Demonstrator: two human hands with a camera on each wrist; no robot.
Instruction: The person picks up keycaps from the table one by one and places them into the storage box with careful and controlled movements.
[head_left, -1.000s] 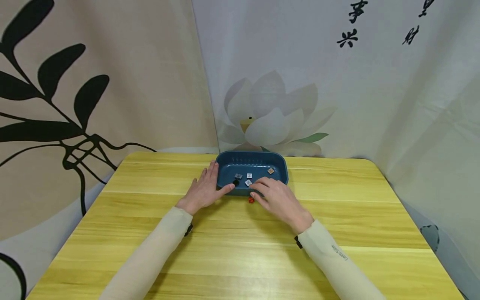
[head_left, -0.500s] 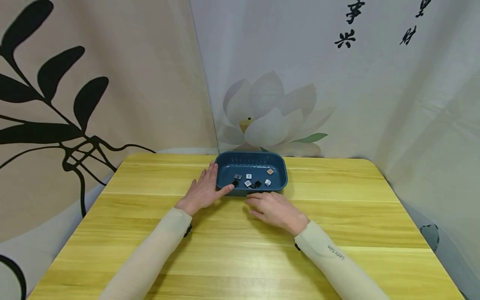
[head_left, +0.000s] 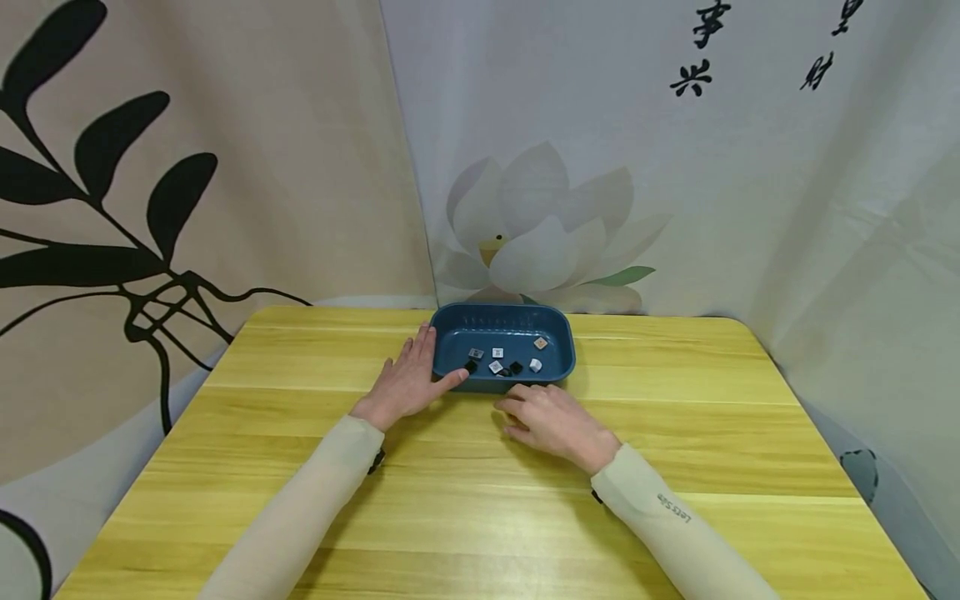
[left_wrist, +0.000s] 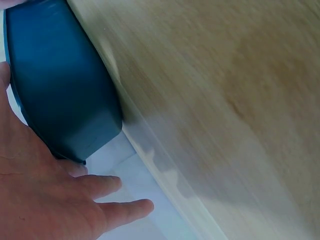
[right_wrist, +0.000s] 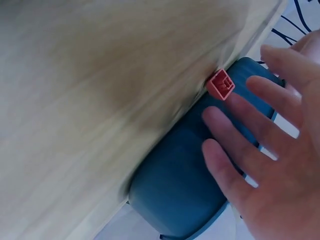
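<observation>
A dark blue tray (head_left: 495,386) stands at the far edge of the table, with several keycaps inside, among them a white keycap (head_left: 536,365), a black keycap (head_left: 516,367) and a light orange keycap (head_left: 541,342). My left hand (head_left: 405,385) rests against the tray's left side, fingers straight, thumb at the front rim. In front of the tray is my right hand (head_left: 558,421), its fingers spread and loosely bent. The right wrist view shows a red keycap (right_wrist: 221,84), hollow side showing, on the table against the tray wall, right at those fingertips; the hand hides it in the head view.
The wooden table (head_left: 480,517) stretches toward me from the tray. Behind it hangs a printed curtain (head_left: 555,217) with a lotus and dark leaves. Dark cables (right_wrist: 290,30) show beyond the table edge in the right wrist view.
My right hand has drawn back from over the tray's front rim to the table before it, uncovering a white and a black keycap and covering the red one. My left hand stays put.
</observation>
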